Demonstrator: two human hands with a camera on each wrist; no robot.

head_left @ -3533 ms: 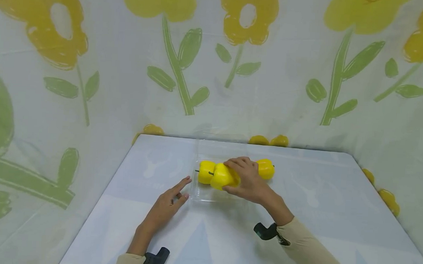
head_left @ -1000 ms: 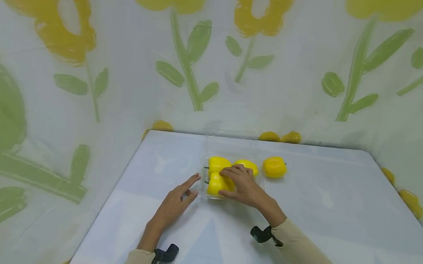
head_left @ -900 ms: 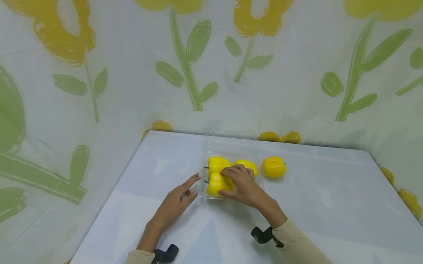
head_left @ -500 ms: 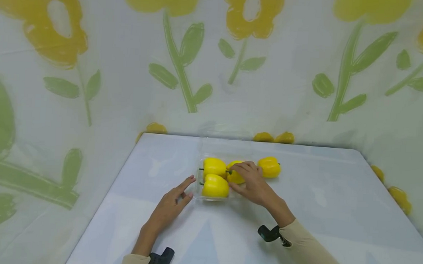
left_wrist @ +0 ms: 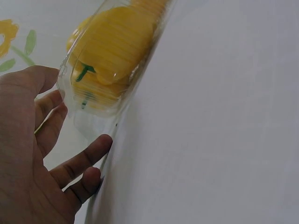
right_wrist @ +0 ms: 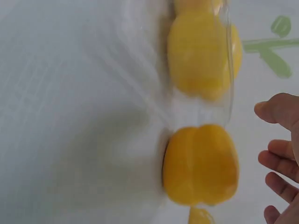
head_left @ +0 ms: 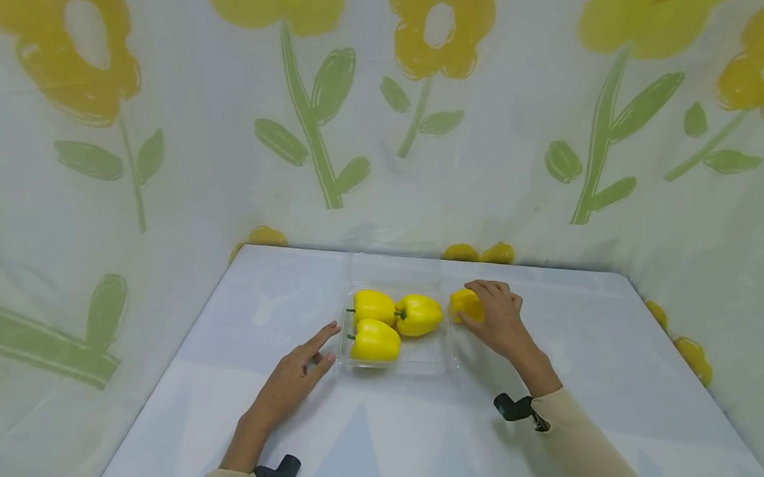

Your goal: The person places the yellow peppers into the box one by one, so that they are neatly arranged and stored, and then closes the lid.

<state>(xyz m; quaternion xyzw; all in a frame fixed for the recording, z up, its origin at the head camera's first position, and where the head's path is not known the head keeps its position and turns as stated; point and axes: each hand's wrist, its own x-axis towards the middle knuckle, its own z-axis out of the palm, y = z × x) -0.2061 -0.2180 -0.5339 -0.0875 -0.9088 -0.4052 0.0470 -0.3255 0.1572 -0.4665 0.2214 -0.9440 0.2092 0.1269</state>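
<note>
Three yellow bell peppers with green stems sit in a clear plastic container: a rear left pepper (head_left: 373, 308), a front left pepper (head_left: 375, 341) and a right one (head_left: 420, 315). My left hand (head_left: 292, 378) is spread at the container's left side (left_wrist: 70, 100), thumb and fingertips right at its wall. A fourth bell pepper (head_left: 464, 305) lies on the table just outside the container's right side. My right hand (head_left: 499, 320) is over it, partly hiding it in the head view. The right wrist view shows these fingers (right_wrist: 280, 163) spread and apart from that pepper (right_wrist: 201, 164).
The container's raised clear lid (head_left: 393, 269) stands toward the back of the white table (head_left: 558, 334). A flower-print cloth (head_left: 503, 158) hangs behind the table and along its sides.
The right hand set a pepper in the front left, shifted to the right pepper inside the container, then moved right to the one outside. The left hand has stayed at the container's side.
</note>
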